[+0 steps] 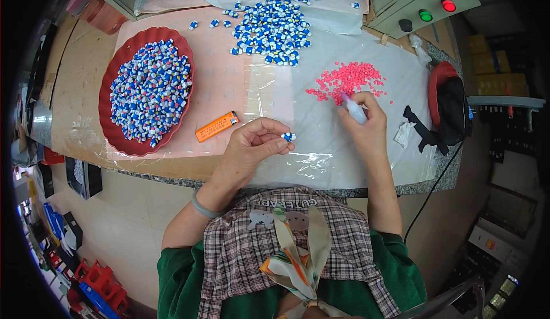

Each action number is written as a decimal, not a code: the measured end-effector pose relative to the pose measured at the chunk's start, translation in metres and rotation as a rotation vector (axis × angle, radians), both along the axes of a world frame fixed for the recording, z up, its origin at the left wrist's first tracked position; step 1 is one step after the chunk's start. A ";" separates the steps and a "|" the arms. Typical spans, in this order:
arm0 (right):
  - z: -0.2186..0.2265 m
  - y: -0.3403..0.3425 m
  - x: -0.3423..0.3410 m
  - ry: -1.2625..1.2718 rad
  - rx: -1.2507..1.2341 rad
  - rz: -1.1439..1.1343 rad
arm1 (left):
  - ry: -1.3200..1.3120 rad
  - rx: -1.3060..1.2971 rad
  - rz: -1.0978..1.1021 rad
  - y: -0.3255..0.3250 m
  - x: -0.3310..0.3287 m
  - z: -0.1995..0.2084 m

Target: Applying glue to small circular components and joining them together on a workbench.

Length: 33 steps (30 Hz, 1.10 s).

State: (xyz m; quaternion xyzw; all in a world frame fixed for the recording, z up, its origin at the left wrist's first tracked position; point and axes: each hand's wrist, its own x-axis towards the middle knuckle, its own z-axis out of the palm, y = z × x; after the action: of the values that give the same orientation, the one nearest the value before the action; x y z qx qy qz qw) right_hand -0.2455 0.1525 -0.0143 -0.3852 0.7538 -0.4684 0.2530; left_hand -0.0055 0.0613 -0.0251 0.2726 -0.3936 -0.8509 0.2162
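Between the thumb and fingertips of my left hand is a small blue-and-white figurine, held over the near part of the table. My right hand grips a small white squeeze bottle with a purple tip. That tip points down at the near edge of a scattered heap of tiny pink pieces. A large pile of similar blue-and-white figurines lies at the back of the table. On the left, a red scalloped tray is filled with more of them, some showing pink spots.
An orange lighter lies between the tray and my left hand. To the right are a crumpled white tissue, a black strap and a black bag. A metal machine housing with lit buttons stands at the back right.
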 end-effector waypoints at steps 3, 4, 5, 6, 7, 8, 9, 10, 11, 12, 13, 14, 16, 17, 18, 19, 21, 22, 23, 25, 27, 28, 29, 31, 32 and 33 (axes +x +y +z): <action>0.003 -0.016 0.014 0.495 -0.056 0.091 | -0.006 0.003 -0.006 0.001 0.000 0.000; 0.003 -0.019 0.016 0.495 -0.057 0.092 | -0.006 -0.003 -0.008 0.001 0.000 0.000; 0.003 -0.021 0.019 0.540 -0.020 0.089 | -0.005 -0.003 -0.006 0.001 -0.001 0.000; 0.002 -0.023 0.020 0.585 0.017 0.087 | -0.006 0.010 -0.013 0.001 -0.001 0.000; 0.001 -0.024 0.020 0.584 0.015 0.088 | -0.006 0.023 -0.020 0.001 -0.001 0.000; -0.002 -0.024 0.019 0.626 0.029 0.100 | -0.006 0.022 -0.018 0.001 -0.001 0.000; -0.004 -0.026 0.020 0.665 0.043 0.114 | 0.002 0.021 -0.018 0.001 0.000 0.000; -0.003 -0.027 0.020 0.663 0.043 0.118 | 0.010 0.020 -0.019 0.001 0.000 0.000; -0.002 -0.028 0.020 0.658 0.071 0.126 | 0.008 0.021 -0.016 0.001 0.000 0.000; -0.001 -0.029 0.020 0.656 0.098 0.132 | 0.008 0.027 -0.016 0.001 0.000 0.000; 0.000 -0.030 0.020 0.655 0.098 0.132 | 0.009 0.034 -0.017 0.001 0.000 0.000; 0.000 -0.030 0.019 0.659 0.117 0.153 | 0.009 0.033 -0.016 0.002 0.000 0.000; 0.002 -0.032 0.019 0.664 0.134 0.174 | 0.019 0.019 -0.017 0.002 0.000 0.000; 0.005 -0.032 0.019 0.670 0.162 0.196 | 0.020 0.018 -0.016 0.002 0.000 0.000; 0.007 -0.032 0.020 0.675 0.190 0.219 | 0.016 0.018 -0.015 0.002 0.001 0.001; 0.007 -0.032 0.020 0.676 0.188 0.221 | 0.012 0.020 -0.014 0.002 0.001 0.001; 0.006 -0.031 0.018 0.664 0.176 0.239 | 0.016 0.015 -0.011 0.001 0.001 0.001; 0.006 -0.030 0.016 0.663 0.175 0.241 | 0.020 0.011 -0.009 0.001 0.002 0.001; 0.005 -0.028 0.014 0.626 0.094 0.246 | 0.019 0.011 -0.007 0.000 0.002 0.002; 0.006 -0.026 0.014 0.587 0.015 0.252 | 0.022 0.014 -0.002 -0.001 0.002 0.001; 0.017 -0.021 0.019 -0.063 0.100 0.204 | 0.020 -0.003 -0.006 -0.002 0.002 -0.001; 0.018 -0.018 0.021 -0.066 0.101 0.205 | 0.021 -0.021 -0.010 -0.002 0.002 -0.002; 0.018 -0.015 0.023 -0.198 0.055 0.253 | 0.018 -0.019 -0.010 -0.002 0.002 -0.002; 0.020 -0.011 0.028 -0.332 0.010 0.300 | 0.009 -0.045 -0.005 -0.001 0.000 -0.001; 0.023 -0.010 0.031 -0.409 0.001 0.333 | 0.006 -0.043 -0.004 0.000 -0.001 -0.001; 0.026 -0.009 0.035 -0.485 -0.008 0.362 | 0.009 -0.059 0.019 0.002 -0.003 0.000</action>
State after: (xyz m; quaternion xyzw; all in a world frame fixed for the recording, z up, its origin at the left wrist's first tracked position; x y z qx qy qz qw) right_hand -0.2105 0.1433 0.0119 -0.3913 0.5884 -0.4971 0.5036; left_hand -0.0082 0.0632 -0.0250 0.2661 -0.4151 -0.8379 0.2341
